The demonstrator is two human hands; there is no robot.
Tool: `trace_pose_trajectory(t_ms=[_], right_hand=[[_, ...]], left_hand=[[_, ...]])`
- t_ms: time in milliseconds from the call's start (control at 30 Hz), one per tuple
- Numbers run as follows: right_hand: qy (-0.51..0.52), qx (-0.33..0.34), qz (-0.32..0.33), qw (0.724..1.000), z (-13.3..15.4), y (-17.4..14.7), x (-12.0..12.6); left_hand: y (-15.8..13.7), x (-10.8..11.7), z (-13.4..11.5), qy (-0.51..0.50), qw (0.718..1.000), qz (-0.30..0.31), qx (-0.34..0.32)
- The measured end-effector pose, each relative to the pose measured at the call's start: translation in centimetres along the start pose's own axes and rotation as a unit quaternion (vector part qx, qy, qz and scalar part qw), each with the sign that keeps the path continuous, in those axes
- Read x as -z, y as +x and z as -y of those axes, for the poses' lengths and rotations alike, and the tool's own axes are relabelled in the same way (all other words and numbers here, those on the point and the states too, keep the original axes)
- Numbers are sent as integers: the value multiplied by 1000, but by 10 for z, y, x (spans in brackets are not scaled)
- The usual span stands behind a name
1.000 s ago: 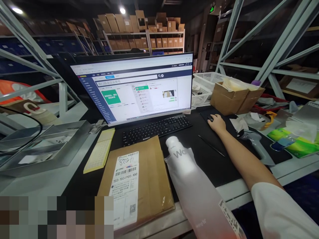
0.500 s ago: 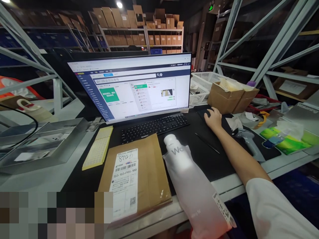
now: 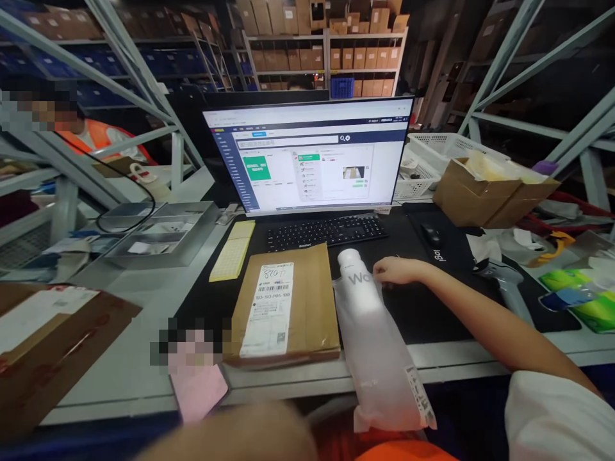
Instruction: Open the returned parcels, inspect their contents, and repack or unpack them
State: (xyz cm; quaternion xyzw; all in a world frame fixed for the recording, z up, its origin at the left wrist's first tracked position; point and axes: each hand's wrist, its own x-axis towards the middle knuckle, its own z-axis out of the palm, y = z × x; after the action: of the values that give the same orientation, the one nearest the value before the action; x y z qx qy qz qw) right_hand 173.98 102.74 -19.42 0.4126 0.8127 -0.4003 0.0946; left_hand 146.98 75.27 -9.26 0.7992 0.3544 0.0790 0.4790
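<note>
A white bottle with a round cap point(image 3: 349, 258) lies in a frosted plastic bag point(image 3: 379, 358), its foot past the table's front edge. My right hand point(image 3: 396, 271) is beside the bottle's upper part, fingers curled together at the bag's edge. Whether they grip the bag or something small is hidden. To the left of the bag lies a flat brown cardboard parcel point(image 3: 310, 301) with a white shipping label point(image 3: 268, 310). A blurred skin-coloured shape, perhaps my left arm point(image 3: 235, 435), crosses the bottom edge; no fingers can be made out there.
Behind stand a monitor point(image 3: 317, 157) and black keyboard point(image 3: 331, 232). A mouse point(image 3: 430, 234), scanner point(image 3: 504, 282) and open carton point(image 3: 480, 195) are on the right. At left are a yellow pad point(image 3: 233, 251), a pink phone-like object point(image 3: 199, 384), a grey tray point(image 3: 158, 240) and another person point(image 3: 106, 137).
My right hand has left the mouse and moved left and nearer to the bagged bottle. The view has turned left, showing another carton and person. A blurred shape has entered at the bottom.
</note>
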Motion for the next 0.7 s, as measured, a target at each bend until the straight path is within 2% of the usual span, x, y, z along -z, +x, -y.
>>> trace_pose_trajectory(t_ms=[67, 133, 167, 200, 300, 400, 500, 600, 700], right_hand=[[29, 13, -16, 999, -3, -1, 0], [48, 25, -52, 997, -2, -4, -2], [52, 30, -79, 995, -1, -6, -4], [54, 33, -112, 992, 0, -8, -6], [50, 37, -208, 976, 2, -12, -14], [51, 41, -279, 958, -1, -15, -22], [63, 43, -339, 938, -8, -24, -25], [89, 57, -402, 909, -13, -41, -18], [143, 99, -488, 855, -10, -60, -4]], left_hand=[[20, 38, -5, 23, 997, -73, 12], [59, 83, 0, 137, 969, -201, 38], [83, 105, 6, 184, 952, -240, 53], [109, 126, 14, 211, 939, -261, 75], [176, 167, 45, 213, 935, -255, 123], [215, 182, 75, 182, 942, -218, 178], [228, 188, 93, 137, 948, -202, 205], [230, 194, 94, 86, 954, -216, 189], [232, 202, 77, 39, 957, -245, 148]])
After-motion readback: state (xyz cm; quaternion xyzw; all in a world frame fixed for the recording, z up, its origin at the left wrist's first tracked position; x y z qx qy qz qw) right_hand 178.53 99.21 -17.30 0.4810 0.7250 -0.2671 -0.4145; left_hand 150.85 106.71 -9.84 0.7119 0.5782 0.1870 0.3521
